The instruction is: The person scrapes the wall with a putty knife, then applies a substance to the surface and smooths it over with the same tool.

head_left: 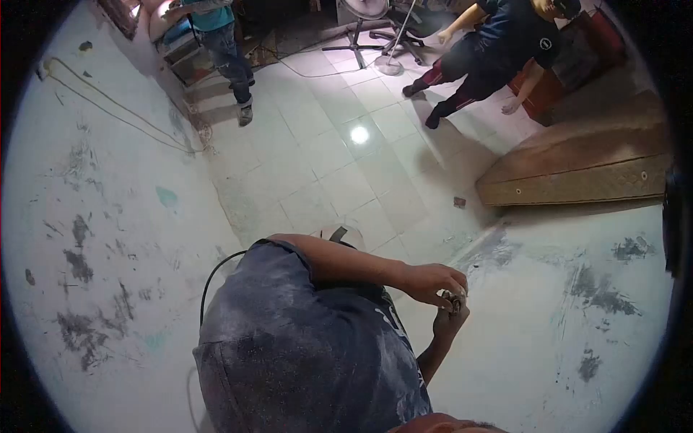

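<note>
Scuffed pale wall (108,216), tiled floor (317,151) | left hand (432,280) — fingers pinched on small greyish object (454,302), too small to identify | right hand (452,322) — gripping it below | object between both hands, beside dark shirt (303,346)

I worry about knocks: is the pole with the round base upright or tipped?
Upright: its round base sits flat on the tiled floor, and the pole rises from it.
</note>
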Tool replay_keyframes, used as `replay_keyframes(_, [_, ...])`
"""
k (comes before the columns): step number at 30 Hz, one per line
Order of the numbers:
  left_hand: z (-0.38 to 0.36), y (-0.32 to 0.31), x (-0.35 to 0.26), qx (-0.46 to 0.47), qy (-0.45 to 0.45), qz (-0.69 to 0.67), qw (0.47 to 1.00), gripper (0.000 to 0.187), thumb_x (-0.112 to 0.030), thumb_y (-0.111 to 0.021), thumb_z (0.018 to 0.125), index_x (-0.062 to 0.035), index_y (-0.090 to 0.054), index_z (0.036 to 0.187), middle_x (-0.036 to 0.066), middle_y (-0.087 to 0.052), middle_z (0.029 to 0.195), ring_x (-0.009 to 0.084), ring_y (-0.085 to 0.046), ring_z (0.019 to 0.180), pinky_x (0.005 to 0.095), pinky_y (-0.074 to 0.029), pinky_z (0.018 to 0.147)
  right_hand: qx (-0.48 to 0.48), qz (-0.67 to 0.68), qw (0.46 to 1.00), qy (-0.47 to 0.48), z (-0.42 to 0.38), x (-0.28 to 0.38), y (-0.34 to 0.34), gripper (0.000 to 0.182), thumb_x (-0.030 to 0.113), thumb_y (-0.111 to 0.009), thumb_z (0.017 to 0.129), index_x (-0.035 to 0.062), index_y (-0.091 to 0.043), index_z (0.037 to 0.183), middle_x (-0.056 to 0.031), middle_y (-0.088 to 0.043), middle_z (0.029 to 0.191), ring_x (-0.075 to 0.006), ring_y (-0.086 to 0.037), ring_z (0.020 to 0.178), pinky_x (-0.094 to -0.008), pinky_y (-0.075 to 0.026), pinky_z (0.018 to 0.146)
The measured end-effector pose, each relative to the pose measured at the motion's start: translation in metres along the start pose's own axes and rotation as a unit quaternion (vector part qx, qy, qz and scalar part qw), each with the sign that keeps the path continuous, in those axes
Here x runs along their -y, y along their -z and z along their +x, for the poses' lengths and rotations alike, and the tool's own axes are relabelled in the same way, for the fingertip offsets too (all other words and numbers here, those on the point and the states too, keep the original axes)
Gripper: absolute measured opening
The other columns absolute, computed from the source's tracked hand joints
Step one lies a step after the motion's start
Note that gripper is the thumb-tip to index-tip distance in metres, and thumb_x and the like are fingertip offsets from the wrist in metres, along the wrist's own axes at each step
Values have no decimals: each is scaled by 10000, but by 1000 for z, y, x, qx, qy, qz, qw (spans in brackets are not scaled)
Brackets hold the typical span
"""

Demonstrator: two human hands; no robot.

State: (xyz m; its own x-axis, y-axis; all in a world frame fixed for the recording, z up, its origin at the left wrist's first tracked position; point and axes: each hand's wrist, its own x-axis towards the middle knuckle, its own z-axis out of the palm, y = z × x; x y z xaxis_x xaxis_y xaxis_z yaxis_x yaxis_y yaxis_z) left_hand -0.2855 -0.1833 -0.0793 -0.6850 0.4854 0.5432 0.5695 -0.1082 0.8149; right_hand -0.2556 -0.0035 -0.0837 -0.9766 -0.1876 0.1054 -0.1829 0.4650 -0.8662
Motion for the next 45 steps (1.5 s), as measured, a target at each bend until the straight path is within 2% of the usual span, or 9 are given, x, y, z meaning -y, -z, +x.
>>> replay_keyframes(5, [0, -1, 3, 13, 0, 20, 1000, 243, -124, -736, 786, -30, -639, 989, 110, -602, 1104, 300, -566, 1071, 415, -480, 866, 20, 20, 999, 28, -2, -12, 1, 320, 286, -651, 888, -20, -565, 858, -5, -542, 699, -79, -474, 664, -276, -386, 556])
replay_keyframes(12, [0, -8, 2, 81, -41, 43, 995, 233, -104, -732, 763, -8, -637, 953, 139, -609, 1099, 314, -564, 1074, 430, -473, 876, 9, 35, 996, -84, -28, -13, 2, 252, 216, -646, 846, -29, -587, 848, -11, -576, 724, -88, -512, 686, -283, -417, 564])
replay_keyframes(23, [-5, -22, 1, 91, -70, 21, 993, 265, -102, -722, 743, 3, -604, 956, 168, -596, 1067, 364, -543, 1080, 471, -439, 916, -21, 64, 997, -41, -45, -7, -2, 299, 252, -677, 798, 15, -587, 955, -37, -612, 886, -109, -550, 806, -303, -474, 669])
replay_keyframes(27, [-5, -20, -4, 102, -70, -8, 992, 264, -98, -727, 733, -2, -598, 942, 172, -590, 1060, 369, -549, 1062, 470, -445, 906, -36, 91, 988, -117, -54, -3, -6, 365, 333, -675, 790, 26, -579, 964, -35, -601, 867, -117, -557, 808, -298, -468, 654])
replay_keyframes(29, [-6, -24, -2, 103, -84, -16, 991, 269, -106, -731, 732, -10, -598, 945, 159, -589, 1064, 357, -548, 1058, 465, -446, 902, -48, 56, 995, -67, -57, -8, -6, 349, 323, -656, 797, 28, -572, 964, -29, -602, 816, -118, -571, 741, -290, -460, 586])
replay_keyframes(34, [-5, -29, -2, 112, -68, 6, 991, 237, -105, -707, 748, -22, -595, 940, 139, -589, 1059, 336, -562, 1028, 454, -457, 883, 7, 13, 994, -112, -62, -6, 6, 230, 239, -608, 826, 12, -568, 812, -24, -575, 628, -126, -553, 537, -286, -421, 470])
replay_keyframes(39, [-2, -34, -1, 96, -77, 15, 992, 215, -81, -689, 748, -15, -595, 930, 138, -586, 1059, 328, -569, 1026, 440, -471, 869, -7, -21, 994, -105, -62, -6, 15, 199, 189, -598, 838, 6, -569, 765, -51, -580, 623, -135, -541, 544, -299, -415, 492])
replay_keyframes(41, [1, -34, -4, 97, -74, 8, 992, 215, -76, -689, 740, -13, -595, 923, 136, -587, 1054, 319, -571, 1027, 426, -474, 865, -24, -35, 997, -64, -62, 1, 13, 268, 207, -608, 882, -37, -546, 790, -75, -533, 596, -93, -442, 595, -345, -388, 504])
replay_keyframes(45, [2, -37, -7, 133, -34, -20, 990, 209, -78, -690, 737, -10, -592, 909, 136, -587, 1049, 317, -574, 1024, 420, -474, 864, -5, 4, 993, -114, -68, -3, 16, 206, 200, -612, 831, 7, -566, 776, -35, -585, 674, -109, -530, 654, -319, -415, 564])
